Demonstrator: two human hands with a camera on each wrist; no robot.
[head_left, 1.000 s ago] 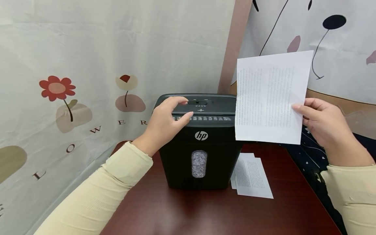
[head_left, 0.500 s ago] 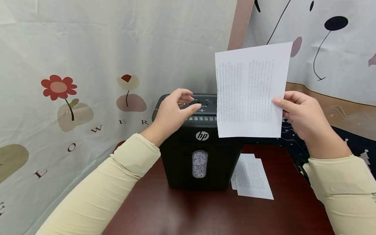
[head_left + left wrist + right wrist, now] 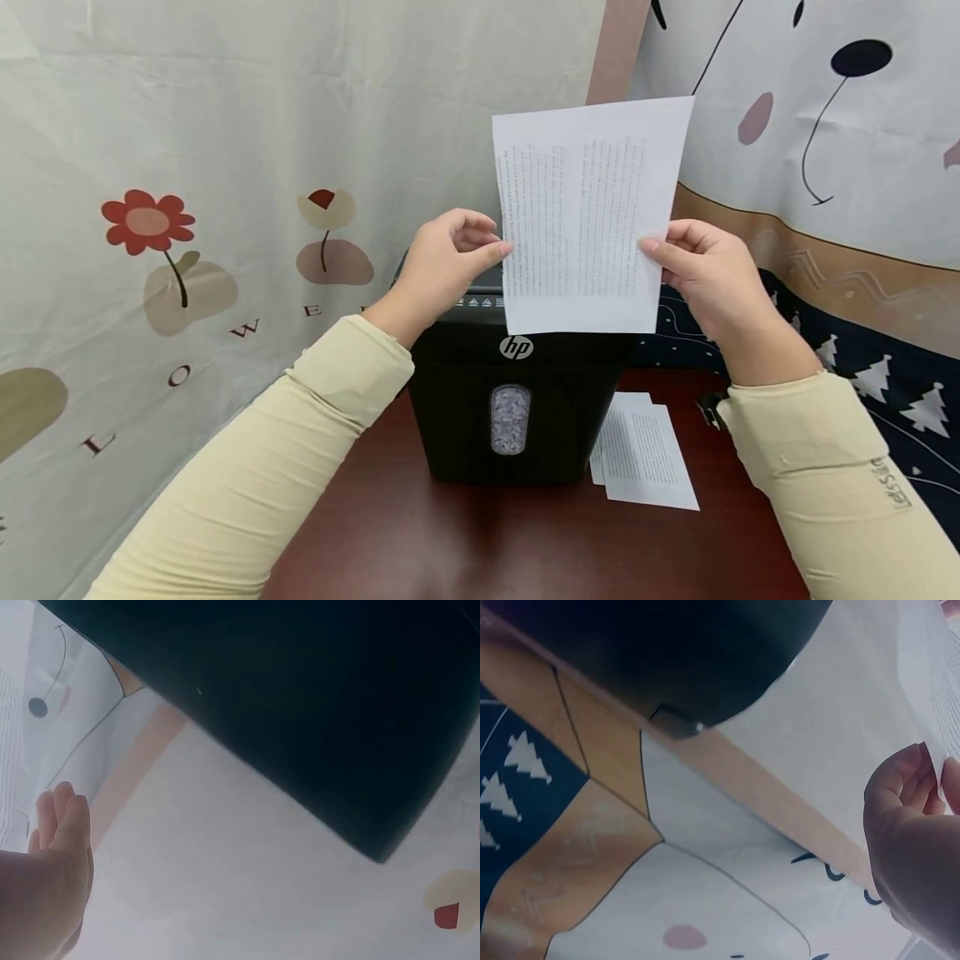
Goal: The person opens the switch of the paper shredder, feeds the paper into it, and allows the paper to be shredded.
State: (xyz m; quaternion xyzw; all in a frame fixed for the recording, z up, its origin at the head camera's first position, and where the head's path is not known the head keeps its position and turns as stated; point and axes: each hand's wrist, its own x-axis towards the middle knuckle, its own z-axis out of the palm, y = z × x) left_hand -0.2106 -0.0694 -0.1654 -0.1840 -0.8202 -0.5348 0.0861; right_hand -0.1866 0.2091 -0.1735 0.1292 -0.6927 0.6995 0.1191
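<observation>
A sheet of printed paper [image 3: 577, 217] stands upright over the top of a black HP paper shredder [image 3: 465, 392], hiding much of its lid. My right hand [image 3: 708, 262] pinches the sheet's right edge, thumb in front and fingers behind; the right wrist view shows this right hand [image 3: 911, 817] with the paper [image 3: 930, 690] between thumb and fingers. At the sheet's left edge is my left hand [image 3: 446, 258], fingers loosely bent, its thumb tip overlapping the edge. In the left wrist view, the left hand [image 3: 56, 877] is beside the paper [image 3: 9, 750].
Printed sheets [image 3: 645, 454] lie on the dark red table [image 3: 480, 542] to the right of the shredder. Paper shreds [image 3: 509, 419] show through the shredder's front window. A pale curtain [image 3: 225, 108] with flower prints hangs close behind and at the left.
My right hand has carried the sheet leftward and slightly up, from beside the shredder to in front of its lid. My left hand has risen slightly, bringing its thumb to the sheet's left edge.
</observation>
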